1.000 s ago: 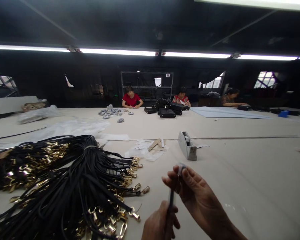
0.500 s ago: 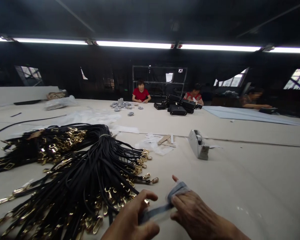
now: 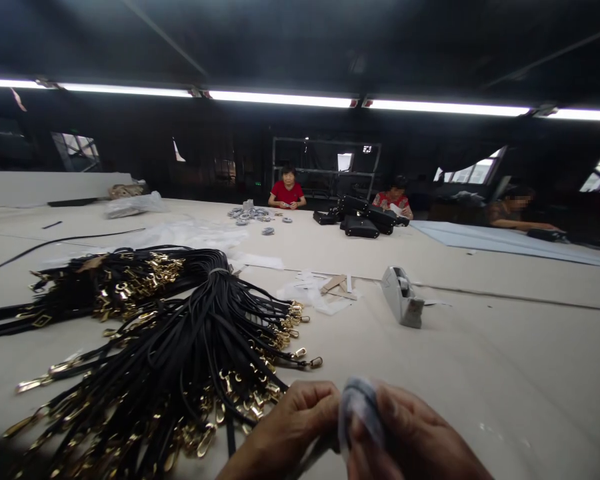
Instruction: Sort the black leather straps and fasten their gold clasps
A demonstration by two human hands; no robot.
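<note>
A grey-blue strap [image 3: 359, 395], with what looks like thin white film over it, is looped around the fingers of my right hand [image 3: 423, 427]. That hand is closed on the coil, though motion blurs its fingertips. My left hand [image 3: 295, 423] is closed against the coil's left side, pinching the strap; part of the strap runs down below it. Left of my hands lies a large tied bundle of black straps [image 3: 200, 347] with gold-coloured snap hooks [image 3: 257, 400]. Both hands are above the pale table [image 3: 480, 380], close to its near side.
A grey tape dispenser [image 3: 403, 300] stands ahead on the right. Cardboard and paper scraps [image 3: 337, 287] lie beside it. Farther off are several small grey coils [image 3: 250, 212], black bags [image 3: 363, 227], light-blue sheets [image 3: 500, 240] and plastic wrapping [image 3: 135, 203]. Co-workers [image 3: 287, 193] sit across the table.
My left hand, spread half a second ago, has closed and moved right to meet the right hand. The strap stretched between them is now gathered in the coil. The view has shifted slightly left.
</note>
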